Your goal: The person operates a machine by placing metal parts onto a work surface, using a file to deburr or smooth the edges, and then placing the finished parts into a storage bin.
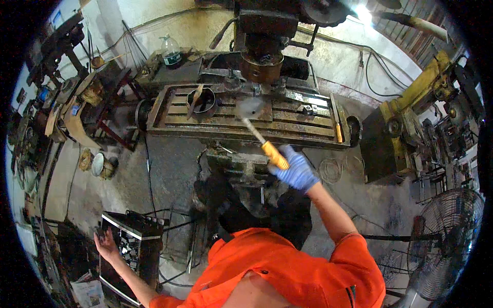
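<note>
My right hand point(294, 169), in a blue-and-white glove, is closed round the yellow handle of a tool point(275, 155). Its pale shaft points up and left over the milling machine's slotted table point(215, 127); the far end is a grey blur, perhaps bristles. Above that end hangs the machine's spindle head point(262, 66). Off to the lower left, my bare left hand point(107, 247) has its fingers apart beside a dark box point(134, 235) with pale edges. Several small metal pieces point(128, 252) lie in the box. Anything small between the left fingers cannot be made out.
On the machine table are a round pot point(206, 100), small metal parts point(308, 110) and a yellow-handled tool point(339, 132). A large fan point(441, 241) stands at right, near a yellow machine point(387, 138). A bucket point(105, 168) and cables point(149, 174) are on the left floor.
</note>
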